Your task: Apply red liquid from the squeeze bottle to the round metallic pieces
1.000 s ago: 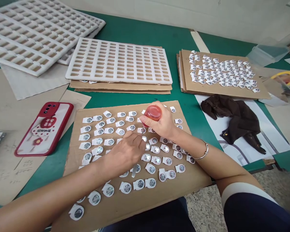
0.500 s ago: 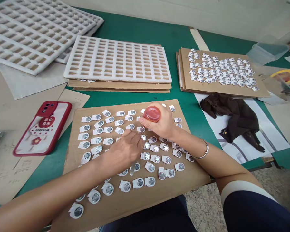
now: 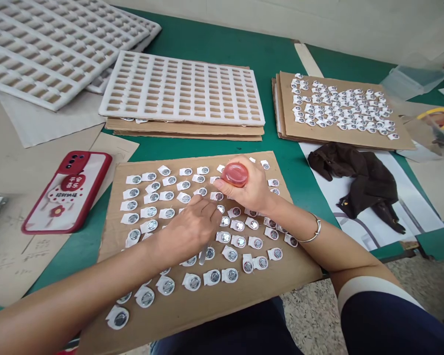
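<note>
In my right hand [image 3: 253, 187] is a red see-through bottle [image 3: 235, 174], its rounded base facing me. The fingers wrap round it over the upper middle of a cardboard sheet [image 3: 207, 313]. My left hand [image 3: 192, 224] is closed just left of it, palm down. A thin pale strip [image 3: 203, 257] sticks out below that hand and seems to be held in it; its other end is hidden. Rows of small white tabs with round silver discs [image 3: 214, 277] cover the cardboard around both hands. The bottle's tip and whatever lies under the fingers are out of sight.
Behind the cardboard, a white slotted foam tray [image 3: 181, 88] rests on stacked cardboard. More foam trays [image 3: 55, 44] lie at the far left, above a red-cased phone [image 3: 68, 192]. To the right are another sheet of disc pieces [image 3: 292, 129], a dark cloth [image 3: 370, 177] and clear plastic boxes [image 3: 414, 79].
The view has shifted very slightly. Both hands keep nearly the same place and grip, with the bottle still in the right one.
</note>
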Tool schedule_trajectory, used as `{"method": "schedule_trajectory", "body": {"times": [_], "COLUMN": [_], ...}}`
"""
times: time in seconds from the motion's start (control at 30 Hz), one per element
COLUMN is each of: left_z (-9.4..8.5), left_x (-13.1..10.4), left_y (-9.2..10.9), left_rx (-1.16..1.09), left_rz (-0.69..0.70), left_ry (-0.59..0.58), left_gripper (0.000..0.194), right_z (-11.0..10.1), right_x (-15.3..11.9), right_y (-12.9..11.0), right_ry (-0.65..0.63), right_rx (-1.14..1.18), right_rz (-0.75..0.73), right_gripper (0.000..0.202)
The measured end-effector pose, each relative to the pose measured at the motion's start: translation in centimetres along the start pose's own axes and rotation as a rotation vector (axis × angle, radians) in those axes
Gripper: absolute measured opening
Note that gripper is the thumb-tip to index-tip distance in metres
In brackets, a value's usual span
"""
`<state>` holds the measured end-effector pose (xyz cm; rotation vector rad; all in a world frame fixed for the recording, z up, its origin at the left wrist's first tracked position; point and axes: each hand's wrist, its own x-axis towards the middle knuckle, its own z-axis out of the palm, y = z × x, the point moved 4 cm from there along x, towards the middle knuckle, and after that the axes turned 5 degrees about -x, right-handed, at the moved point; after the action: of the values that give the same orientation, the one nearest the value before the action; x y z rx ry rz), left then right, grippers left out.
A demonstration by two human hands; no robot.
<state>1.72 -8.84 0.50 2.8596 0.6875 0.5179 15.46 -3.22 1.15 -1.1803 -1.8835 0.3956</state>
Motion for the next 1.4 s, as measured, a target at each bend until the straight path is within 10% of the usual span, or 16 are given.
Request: {"method": "schedule_trajectory", "body": {"times": [0.57, 1.4], "left_z": [0.1, -1.5], "left_x": [-0.1, -0.1], "left_y": [-0.1, -4.1], "left_rx": [0.045, -0.612], "left_rz": [0.024, -0.26], "left_ry": [-0.072, -0.013], "left_gripper": [0.025, 0.012], "right_z": [-0.1, -0.2], "right_x": [-0.1, -0.3], "right_y": [0.0, -0.5], "right_ry": [0.02, 0.007], "right_rx": [-0.023, -0.01], "right_rz": [0.011, -0.005], "right_gripper": [0.031, 0.031]}}
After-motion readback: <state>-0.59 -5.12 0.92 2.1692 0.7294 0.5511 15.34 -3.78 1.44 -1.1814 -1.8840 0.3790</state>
